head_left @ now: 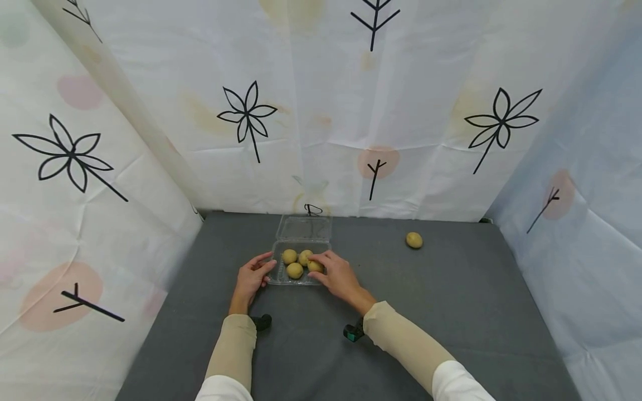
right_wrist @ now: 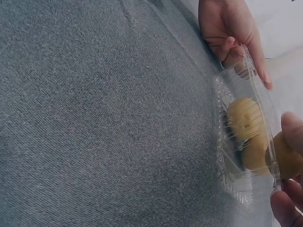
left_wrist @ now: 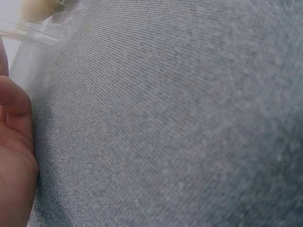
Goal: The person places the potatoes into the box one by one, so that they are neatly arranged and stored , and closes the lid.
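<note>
Apparently mostly loaded: three potatoes sit in the clear container; right hand pinches a fourth potato there, left hand grips its left side. Outside: fifth potato; lid unclosed.

- Potatoes: yellow-brown, plain.
- Container: clear, colourless, fine ribbing.
- Tablecloth: grey, flecked.
- Back drape: white; black line-drawn flowers and twigs; peach and yellow blotches.
- Left drape: off-white; similar black motifs; peach and pink blotches.
- Right drape: bluish white; black twig, peach spot.
- Sleeves: beige, with white above.
- Right wrist device: black, green patch.
</note>
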Demonstrator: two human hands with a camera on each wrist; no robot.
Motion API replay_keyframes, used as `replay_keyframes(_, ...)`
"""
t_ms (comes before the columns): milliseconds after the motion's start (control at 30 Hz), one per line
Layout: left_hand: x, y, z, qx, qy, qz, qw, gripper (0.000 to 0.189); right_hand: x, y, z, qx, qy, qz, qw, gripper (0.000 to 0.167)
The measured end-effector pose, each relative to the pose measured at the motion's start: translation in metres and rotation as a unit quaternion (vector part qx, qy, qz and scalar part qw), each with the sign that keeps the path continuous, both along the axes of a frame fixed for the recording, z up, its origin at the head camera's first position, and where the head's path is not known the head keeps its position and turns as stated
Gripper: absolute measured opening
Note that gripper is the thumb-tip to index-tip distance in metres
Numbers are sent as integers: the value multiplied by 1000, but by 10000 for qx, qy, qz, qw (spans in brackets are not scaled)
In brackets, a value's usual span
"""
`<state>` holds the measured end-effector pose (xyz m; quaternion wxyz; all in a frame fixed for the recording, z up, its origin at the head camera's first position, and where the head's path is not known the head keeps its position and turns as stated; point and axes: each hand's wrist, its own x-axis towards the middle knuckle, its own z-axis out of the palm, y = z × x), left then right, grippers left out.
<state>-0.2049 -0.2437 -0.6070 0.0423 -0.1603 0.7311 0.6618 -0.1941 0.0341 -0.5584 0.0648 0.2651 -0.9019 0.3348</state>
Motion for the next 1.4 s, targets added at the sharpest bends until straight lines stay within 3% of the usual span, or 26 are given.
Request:
replay_keyframes(233,1,2,2,-86,-3,-48,10000,50,-3,-2,-3,400,487,153,9979,45)
replay_keyframes(367,1,2,3,-97,9,-62,9999,48,-5,-3,-4,497,540,177,9972,46)
replay_keyframes(700,0,1,1,-104,26,-95,9999,49,-4,-3,-3,435,127,43,9990,49)
replay_keyframes(900,0,0,-1,-36,57,-39,10000,48,-2,-2,-1,136,-254,-152,9995,55)
replay_keyframes(1400,1,0,0,-131,84,-88,9998,50,2,3,3,-183,-497,94,9986,52)
